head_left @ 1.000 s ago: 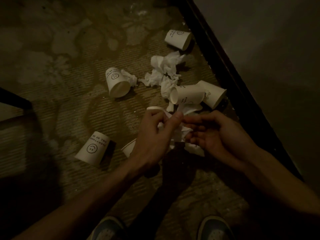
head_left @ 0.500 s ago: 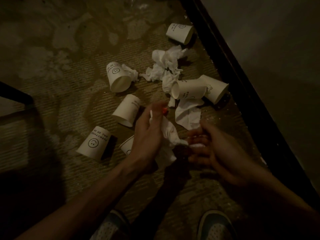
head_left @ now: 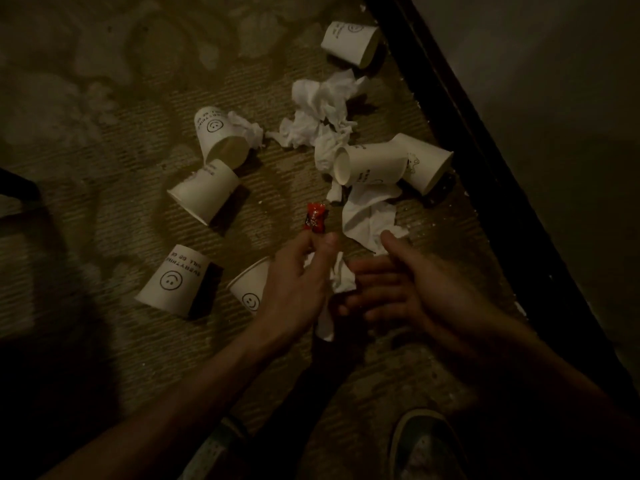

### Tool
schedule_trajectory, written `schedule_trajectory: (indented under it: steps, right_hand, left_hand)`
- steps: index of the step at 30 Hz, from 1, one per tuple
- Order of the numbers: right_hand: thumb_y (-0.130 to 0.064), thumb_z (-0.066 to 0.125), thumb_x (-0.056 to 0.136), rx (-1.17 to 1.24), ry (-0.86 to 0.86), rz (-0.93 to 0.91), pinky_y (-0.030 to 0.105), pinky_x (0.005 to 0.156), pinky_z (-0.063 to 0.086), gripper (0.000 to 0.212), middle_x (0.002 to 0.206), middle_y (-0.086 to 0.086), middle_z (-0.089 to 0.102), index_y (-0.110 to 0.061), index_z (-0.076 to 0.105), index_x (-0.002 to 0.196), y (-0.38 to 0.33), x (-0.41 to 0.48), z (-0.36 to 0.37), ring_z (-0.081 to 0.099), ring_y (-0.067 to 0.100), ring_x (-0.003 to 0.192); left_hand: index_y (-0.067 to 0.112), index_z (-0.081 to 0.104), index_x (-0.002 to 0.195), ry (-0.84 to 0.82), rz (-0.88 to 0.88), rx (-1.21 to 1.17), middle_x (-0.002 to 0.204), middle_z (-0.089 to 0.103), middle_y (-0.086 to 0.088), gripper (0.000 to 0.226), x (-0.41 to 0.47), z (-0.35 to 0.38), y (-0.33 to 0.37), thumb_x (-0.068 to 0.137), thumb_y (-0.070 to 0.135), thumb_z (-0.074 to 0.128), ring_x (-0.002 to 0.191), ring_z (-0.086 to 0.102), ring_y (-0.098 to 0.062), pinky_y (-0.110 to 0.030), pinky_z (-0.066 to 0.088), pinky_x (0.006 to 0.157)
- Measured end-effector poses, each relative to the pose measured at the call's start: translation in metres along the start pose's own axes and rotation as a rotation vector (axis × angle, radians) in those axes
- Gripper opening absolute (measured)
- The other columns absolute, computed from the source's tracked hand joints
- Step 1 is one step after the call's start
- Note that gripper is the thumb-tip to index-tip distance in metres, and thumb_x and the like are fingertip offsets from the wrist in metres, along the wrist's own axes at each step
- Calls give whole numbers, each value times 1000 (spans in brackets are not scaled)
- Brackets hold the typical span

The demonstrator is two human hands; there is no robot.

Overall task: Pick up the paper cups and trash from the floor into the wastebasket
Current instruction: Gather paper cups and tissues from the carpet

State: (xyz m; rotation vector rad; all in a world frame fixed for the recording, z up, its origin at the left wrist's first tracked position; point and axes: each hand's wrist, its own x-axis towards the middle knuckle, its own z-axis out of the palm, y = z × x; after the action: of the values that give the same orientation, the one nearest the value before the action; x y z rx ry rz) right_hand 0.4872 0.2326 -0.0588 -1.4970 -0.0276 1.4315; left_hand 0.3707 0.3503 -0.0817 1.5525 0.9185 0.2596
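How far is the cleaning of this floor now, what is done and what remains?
Done: nothing that shows; no wastebasket is in view. In hand: the left hand holds a crumpled tissue and pinches a red wrapper; the right hand is open beside it. Left: seven cups and loose tissues lie on the floor.

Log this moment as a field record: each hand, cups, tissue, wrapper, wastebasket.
left hand: grips crumpled tissue; fingertips pinch red wrapper
right hand: open, fingers straight, beside the crumpled tissue, holds nothing
paper cups: seven in view, all lying on the carpet; one partly hidden behind the left hand
loose tissue: clump below the top cup; flat sheet under the centre cup
wastebasket: not in view
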Motion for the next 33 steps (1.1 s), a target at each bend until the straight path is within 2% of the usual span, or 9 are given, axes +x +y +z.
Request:
schedule_trajectory:
  steps: [2,4,7,11,15,20,23,27,33]
  right_hand:
    - [-42,59,93,-352,325,-292,20,64,54,27,100,-5,73,-21,71,104,4,11,-18,68,15,89]
    - [-39,70,87,-756,470,-496,24,83,48,37,128,-7,55,-31,62,123,11,26,-35,52,12,115]
    - [-45,80,75,-1117,300,-445,27,99,30,79,149,-2,34,-30,45,144,29,47,-50,29,17,134]
    - [-31,83,75,-1231,275,-554,21,92,31,63,129,3,51,-15,59,132,46,60,-57,44,20,122]
    - [-26,80,80,-1108,341,-593,12,77,41,38,110,3,62,-10,71,113,44,61,-55,55,10,98]
    - [-27,83,75,-584,394,-479,10,70,52,20,94,-15,70,-26,75,93,36,48,-41,66,-1,91]
    - [-22,83,71,-240,225,-405,15,66,55,16,87,-10,76,-27,77,85,24,34,-26,72,5,86]
    - [-27,75,62,-41,31,-346,17,63,55,12,82,-3,77,-29,80,72,9,19,-13,74,11,78]
    - [-18,71,63,265,-125,-196,25,66,58,26,95,13,75,-11,77,87,5,20,-8,74,18,84]
  left_hand:
    - [16,62,79,14,-15,36,69,66,8,32,7,-3,-6,101,37,51,66,64,-7,-24,49,56]
    - [19,64,76,14,-24,71,66,66,13,34,12,-5,-11,101,37,51,62,61,2,-13,45,53]
    - [18,67,73,-7,-54,92,61,65,10,46,17,-3,-15,102,45,43,57,59,1,-11,42,50]
    - [10,69,81,-15,-177,34,52,60,8,64,22,1,-15,99,59,33,45,54,-1,-13,37,39]
    - [7,69,89,-37,-273,-23,68,68,-15,75,22,3,-13,94,68,26,45,58,-11,-19,41,38]
    - [22,72,71,-87,-392,-135,83,71,-22,74,17,6,-6,76,80,25,61,68,-23,-29,51,45]
    - [29,75,84,-114,-341,-182,94,74,-14,75,15,11,-9,75,87,27,87,70,-38,-39,55,63]
    - [34,64,123,-94,-260,-210,121,70,3,78,16,10,-16,75,87,32,110,67,-19,-50,51,97]
    - [21,55,138,-295,-336,-408,132,65,-4,84,13,10,-9,81,80,38,125,59,-24,-52,36,113]
